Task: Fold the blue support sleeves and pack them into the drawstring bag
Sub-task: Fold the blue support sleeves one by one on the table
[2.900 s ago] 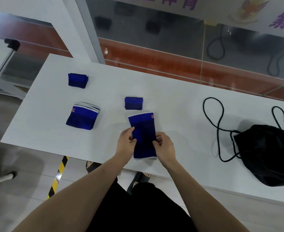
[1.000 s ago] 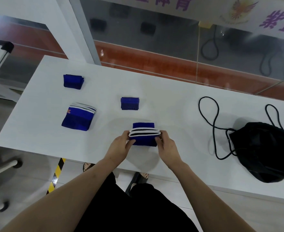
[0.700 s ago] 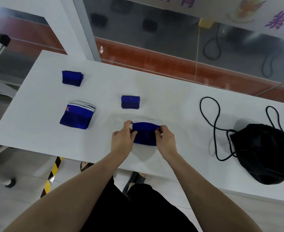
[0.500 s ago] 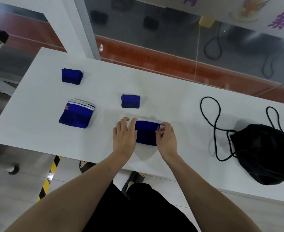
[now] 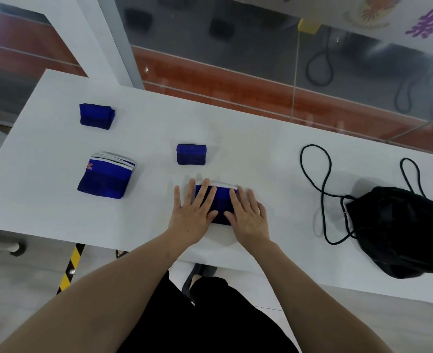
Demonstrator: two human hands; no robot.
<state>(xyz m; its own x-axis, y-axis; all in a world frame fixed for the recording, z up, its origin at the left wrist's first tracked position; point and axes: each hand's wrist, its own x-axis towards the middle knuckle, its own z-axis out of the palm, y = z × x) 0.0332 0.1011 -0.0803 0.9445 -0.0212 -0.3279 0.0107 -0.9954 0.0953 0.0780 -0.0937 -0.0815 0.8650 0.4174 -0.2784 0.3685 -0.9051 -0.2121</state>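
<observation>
I record the white table (image 5: pixel 261 154) as the work surface, with the black drawstring bag (image 5: pixel 404 230) slumped at its right end, its cords looped out on the tabletop toward the centre; I cannot tell from this view whether its mouth is open. Nothing blue is in or on the bag, so I judge packing not yet begun. At the near centre lies the sleeve in hand (image 5: pixel 219 203): about three seconds ago it lay full length between the hands, a second ago it had been doubled over with its white-edged end showing on top, and now it sits as a compact folded block. Both hands have changed from pinching its sides to pressing it flat. The left hand (image 5: pixel 193 212) lies palm down with its fingers spread across the block's left half, gripping nothing; the right hand (image 5: pixel 248 215) lies likewise open and flat on the right half. I take this as the fold being set, not a lift. Well to the left rests a larger folded sleeve (image 5: pixel 105 177) with white trim, and two small folded sleeves sit farther back, one at far left (image 5: pixel 96 116) and one just beyond the hands (image 5: pixel 191 154). By my reading all four pieces are folded, and transfer to the bag is the outstanding step.
</observation>
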